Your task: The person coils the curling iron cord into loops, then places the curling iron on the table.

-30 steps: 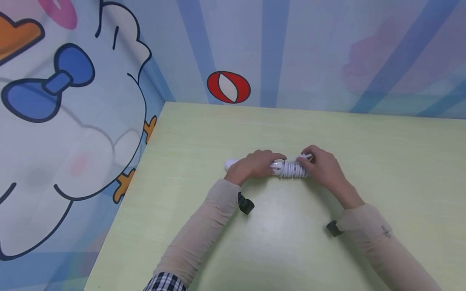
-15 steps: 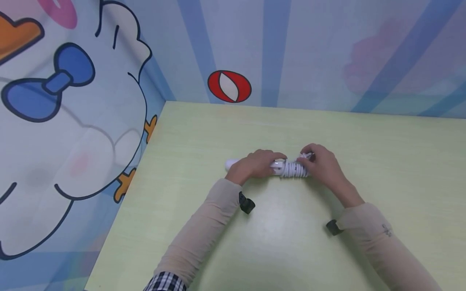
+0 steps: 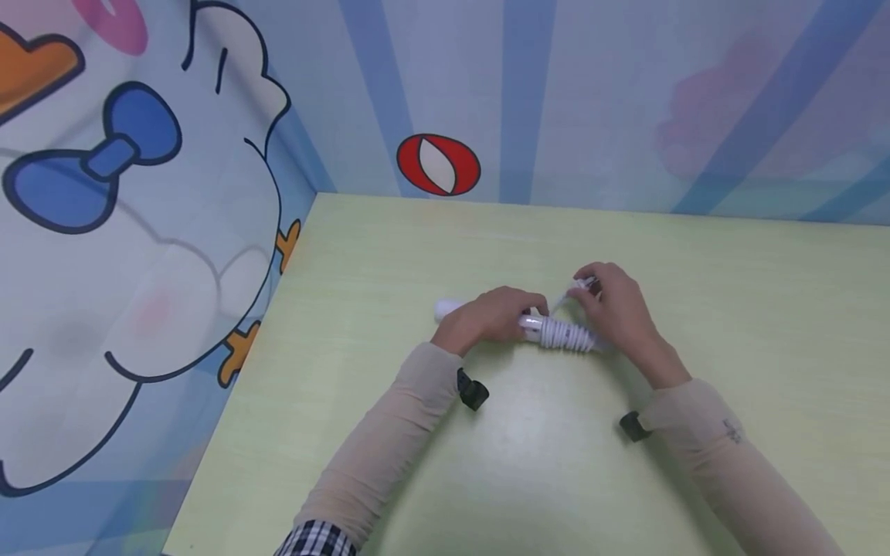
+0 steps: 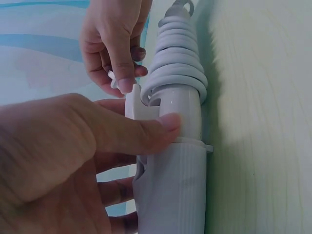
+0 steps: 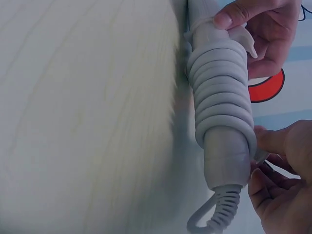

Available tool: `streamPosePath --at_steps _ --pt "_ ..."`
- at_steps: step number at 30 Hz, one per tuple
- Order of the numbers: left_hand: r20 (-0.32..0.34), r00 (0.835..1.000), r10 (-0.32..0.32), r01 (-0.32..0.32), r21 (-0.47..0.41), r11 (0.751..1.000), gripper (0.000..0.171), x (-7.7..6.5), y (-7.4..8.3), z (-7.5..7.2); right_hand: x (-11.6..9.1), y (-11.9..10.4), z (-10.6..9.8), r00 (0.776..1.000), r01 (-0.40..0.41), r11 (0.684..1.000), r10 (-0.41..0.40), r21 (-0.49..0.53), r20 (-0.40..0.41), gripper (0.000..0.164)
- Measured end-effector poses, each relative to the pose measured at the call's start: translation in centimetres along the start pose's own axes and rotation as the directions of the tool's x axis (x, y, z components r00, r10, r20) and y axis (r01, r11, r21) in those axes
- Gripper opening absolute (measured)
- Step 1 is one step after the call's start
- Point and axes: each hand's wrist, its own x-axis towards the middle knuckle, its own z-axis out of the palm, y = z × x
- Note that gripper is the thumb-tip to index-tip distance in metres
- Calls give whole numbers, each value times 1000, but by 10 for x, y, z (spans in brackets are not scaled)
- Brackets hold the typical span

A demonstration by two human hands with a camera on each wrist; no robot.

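A white curling iron (image 3: 531, 327) lies on the table, its cord (image 3: 566, 336) wound in several turns round the handle. My left hand (image 3: 490, 313) grips it at the middle. In the left wrist view the thumb presses across the body beside a raised lever (image 4: 133, 108). My right hand (image 3: 619, 309) pinches the loose end of the cord (image 3: 580, 286) above the coils, near the handle end. Most of that end is hidden by the fingers. In the right wrist view a ribbed cord sleeve (image 5: 225, 204) leaves the handle's tip, and the cord bends back.
The pale green table (image 3: 389, 255) stretches out around the hands. A blue striped wall (image 3: 591, 100) with a red and white ball picture stands behind it. At the left rises a wall panel (image 3: 208, 193) with a large cartoon figure.
My right hand has lifted slightly up and away, drawing a stretch of cord off the coils. The curling iron's handle end has tilted a little toward me. My left hand keeps its grip.
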Motion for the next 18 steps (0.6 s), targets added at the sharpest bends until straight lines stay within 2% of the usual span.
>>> streamPosePath --at_steps 3,7,13,18 --pt "-6 1000 -16 16 -13 1000 33 -2 0 0 0 3 -4 999 -29 1000 29 3 14 27" --pt "-17 999 -47 46 -38 998 33 -4 0 1 -4 13 -11 994 -88 996 87 0 72 28" --pt "-30 997 -69 68 -53 996 31 -5 0 1 -5 22 -20 973 -147 989 149 -24 174 29" --pt "-10 997 -75 75 -33 997 32 -3 1 3 -6 23 -24 951 -184 982 188 -41 246 29"
